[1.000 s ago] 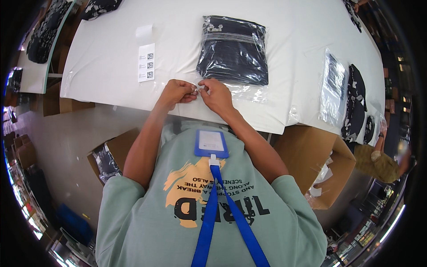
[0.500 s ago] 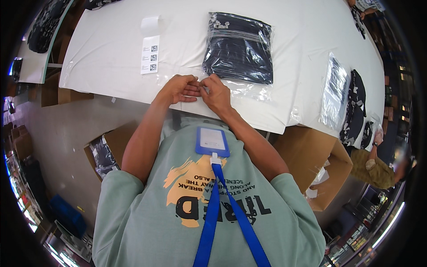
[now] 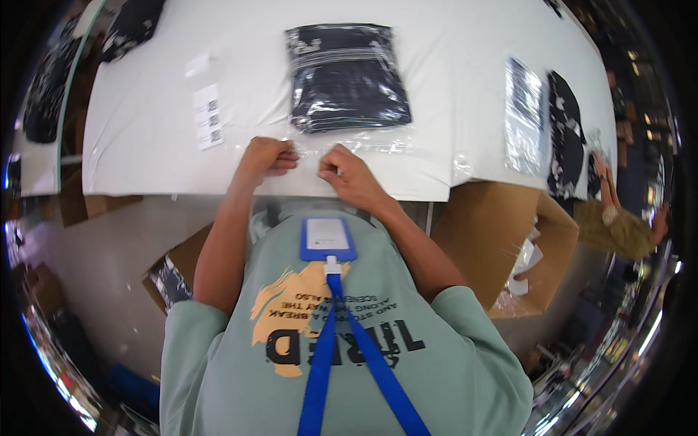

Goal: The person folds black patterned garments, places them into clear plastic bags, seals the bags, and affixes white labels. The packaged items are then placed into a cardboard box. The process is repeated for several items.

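A dark folded item in a clear plastic bag (image 3: pixel 349 76) lies on the white-covered table (image 3: pixel 145 131). The bag's loose clear end reaches toward me. My left hand (image 3: pixel 270 160) is at that end's left corner, fingers curled. My right hand (image 3: pixel 345 176) is just right of it along the near edge, thumb and finger pinched. Whether either grips the thin film is unclear. A strip of white labels (image 3: pixel 209 116) lies left of the bag.
Clear packets (image 3: pixel 525 116) and dark bundles (image 3: pixel 563 131) lie at the right. Another person (image 3: pixel 611 221) stands beyond them. Cardboard boxes (image 3: pixel 472 240) (image 3: pixel 178 269) sit below the table's edge on both sides. Another table (image 3: pixel 40 171) is at the far left.
My hands, close together before, now have a gap between them. My left fingers are more curled than half a second ago. The view has shifted slightly.
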A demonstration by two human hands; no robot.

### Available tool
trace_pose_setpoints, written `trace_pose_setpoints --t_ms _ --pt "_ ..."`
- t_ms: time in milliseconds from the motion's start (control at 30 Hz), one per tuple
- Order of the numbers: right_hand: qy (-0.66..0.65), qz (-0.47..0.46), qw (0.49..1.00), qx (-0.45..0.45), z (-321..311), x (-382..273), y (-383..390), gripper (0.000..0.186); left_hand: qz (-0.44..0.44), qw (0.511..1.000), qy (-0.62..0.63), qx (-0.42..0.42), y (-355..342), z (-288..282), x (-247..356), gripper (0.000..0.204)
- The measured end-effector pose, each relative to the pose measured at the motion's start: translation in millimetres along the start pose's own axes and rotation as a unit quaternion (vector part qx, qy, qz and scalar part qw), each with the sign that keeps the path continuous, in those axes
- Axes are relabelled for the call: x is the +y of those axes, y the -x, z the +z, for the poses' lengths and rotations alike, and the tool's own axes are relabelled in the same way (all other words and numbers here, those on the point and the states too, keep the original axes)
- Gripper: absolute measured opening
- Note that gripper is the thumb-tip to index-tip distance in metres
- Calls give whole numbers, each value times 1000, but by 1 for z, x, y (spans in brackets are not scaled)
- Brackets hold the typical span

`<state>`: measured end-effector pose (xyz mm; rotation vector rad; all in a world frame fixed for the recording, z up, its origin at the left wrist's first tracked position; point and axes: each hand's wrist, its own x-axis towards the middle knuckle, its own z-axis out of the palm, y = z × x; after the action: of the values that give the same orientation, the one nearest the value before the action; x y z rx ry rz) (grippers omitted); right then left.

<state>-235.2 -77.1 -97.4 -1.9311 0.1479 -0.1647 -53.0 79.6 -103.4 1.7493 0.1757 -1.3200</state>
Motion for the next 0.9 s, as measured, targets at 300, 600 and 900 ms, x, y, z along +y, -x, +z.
trace_pose_setpoints --t_ms 300,600,900 --pt "-136 -16 670 730 -344 -40 325 13 81 993 -72 -42 -10 -18 -20 21" --pt "534 493 328 604 -287 -58 512 27 36 996 -37 -71 -14 -20 -20 26" --pt "204 236 639 703 -214 -94 285 14 73 995 -57 -32 -4 -11 -17 28"
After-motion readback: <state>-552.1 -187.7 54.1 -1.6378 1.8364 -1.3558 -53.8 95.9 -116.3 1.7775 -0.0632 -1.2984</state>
